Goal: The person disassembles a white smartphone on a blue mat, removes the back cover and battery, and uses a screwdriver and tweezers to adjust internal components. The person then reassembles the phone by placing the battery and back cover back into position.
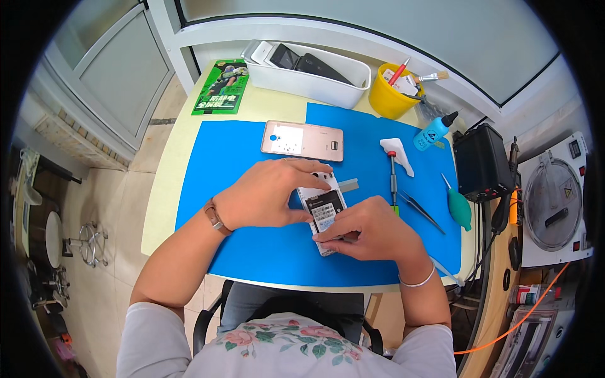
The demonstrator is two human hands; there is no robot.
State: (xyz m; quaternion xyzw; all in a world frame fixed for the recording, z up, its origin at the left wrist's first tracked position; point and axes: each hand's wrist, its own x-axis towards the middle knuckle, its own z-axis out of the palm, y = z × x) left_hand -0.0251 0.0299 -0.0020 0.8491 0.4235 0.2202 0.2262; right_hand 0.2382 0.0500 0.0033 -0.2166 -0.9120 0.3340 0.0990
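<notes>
My left hand (271, 192): fingers parted, holding phone (307, 194) mid-frame
Right hand (365, 230): curled; grip hidden
Battery (324, 211): likely being worked; wants gentleness next

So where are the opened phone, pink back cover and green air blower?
Opened phone (324, 210): head view, on its exposed inside.
Pink back cover (312, 142): head view, middle of its panel.
Green air blower (460, 210): head view, middle of its bulb.

Pale tiled floor (121, 196), white-framed door (126, 82), grey window panel (403, 24), round-seated stool (54, 238), cream table (166, 201)
</notes>
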